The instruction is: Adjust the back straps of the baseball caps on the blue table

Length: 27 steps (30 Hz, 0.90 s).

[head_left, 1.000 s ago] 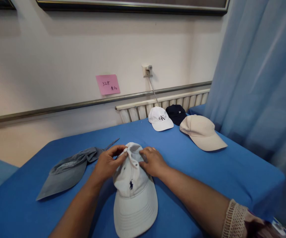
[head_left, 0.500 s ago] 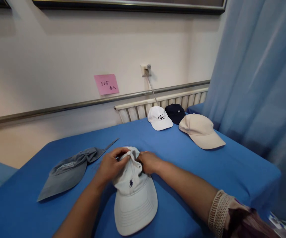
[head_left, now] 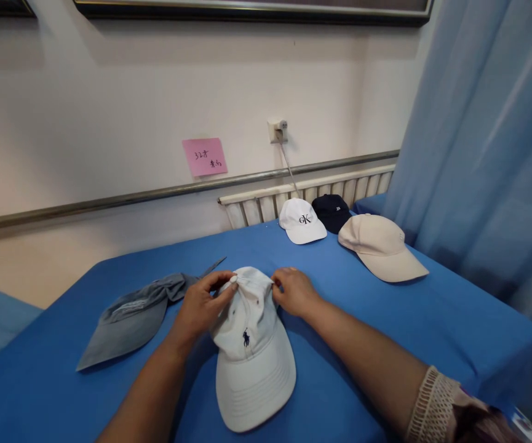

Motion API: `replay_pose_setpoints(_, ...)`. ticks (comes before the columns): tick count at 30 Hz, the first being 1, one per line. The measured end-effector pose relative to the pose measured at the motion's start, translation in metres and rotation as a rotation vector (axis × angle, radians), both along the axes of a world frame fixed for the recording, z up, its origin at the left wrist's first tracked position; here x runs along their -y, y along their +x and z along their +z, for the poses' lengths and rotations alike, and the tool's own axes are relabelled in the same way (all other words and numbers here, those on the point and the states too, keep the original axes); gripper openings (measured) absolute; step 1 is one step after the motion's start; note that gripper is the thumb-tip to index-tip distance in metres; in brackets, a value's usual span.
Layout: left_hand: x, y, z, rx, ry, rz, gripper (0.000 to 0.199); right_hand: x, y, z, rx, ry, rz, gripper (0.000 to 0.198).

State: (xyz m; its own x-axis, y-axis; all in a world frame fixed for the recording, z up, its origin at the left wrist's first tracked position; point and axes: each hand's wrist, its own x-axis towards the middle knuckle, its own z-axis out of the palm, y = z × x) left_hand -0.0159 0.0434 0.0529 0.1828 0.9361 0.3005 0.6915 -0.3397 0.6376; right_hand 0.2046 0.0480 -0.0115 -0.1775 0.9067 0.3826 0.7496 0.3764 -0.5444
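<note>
Two bare hands pinch the back of a white cotton cap on a blue-covered desk.

The white cotton baseball cap with a small navy horse-and-rider logo (head_left: 251, 344) lies near the front of the blue cloth-covered desk (head_left: 385, 326), brim toward the person. The left hand (head_left: 201, 307) has its grip pressed together on the crown's rear edge; the right hand (head_left: 293, 292) pinches the same edge from the other side. A grey fabric sun visor (head_left: 131, 317) lies to the left. Farther back sit a white cap lettered "CK" (head_left: 301, 220), a navy cap with tiny unreadable white lettering (head_left: 334, 211) and a plain beige cap (head_left: 379, 245). A pink sticky note with handwriting (head_left: 204, 157) hangs on the wall.
</note>
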Motion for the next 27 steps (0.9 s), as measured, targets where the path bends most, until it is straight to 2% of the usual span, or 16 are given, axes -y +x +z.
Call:
replay_pose_setpoints(3,-0.001,0.0,0.0,-0.012,0.056,0.005,0.038,-0.003,0.01,0.001,-0.241,-0.023,-0.098,0.013)
replay_pose_setpoints(9,-0.001,0.003,0.0,-0.074,0.182,-0.017,0.03,-0.01,0.017,-0.009,-0.578,-0.058,-0.04,0.021)
replay_pose_setpoints(13,0.002,0.004,0.003,-0.055,0.197,0.02,0.029,-0.012,0.019,-0.012,-0.489,-0.106,0.007,0.021)
replay_pose_setpoints(17,0.006,0.01,0.001,-0.109,0.187,-0.055,0.037,-0.008,0.016,-0.013,-0.345,-0.089,0.106,0.023)
replay_pose_setpoints(20,0.005,0.015,-0.006,-0.139,0.215,-0.081,0.035,-0.004,0.011,-0.013,-0.299,-0.054,0.154,0.014)
replay_pose_setpoints(23,0.003,0.015,-0.01,-0.122,0.263,-0.044,0.03,-0.002,0.007,-0.011,-0.318,0.011,0.182,0.011)
replay_pose_setpoints(27,0.005,0.011,-0.004,-0.093,0.296,0.014,0.029,0.001,0.007,-0.004,-0.455,0.142,0.178,0.01)
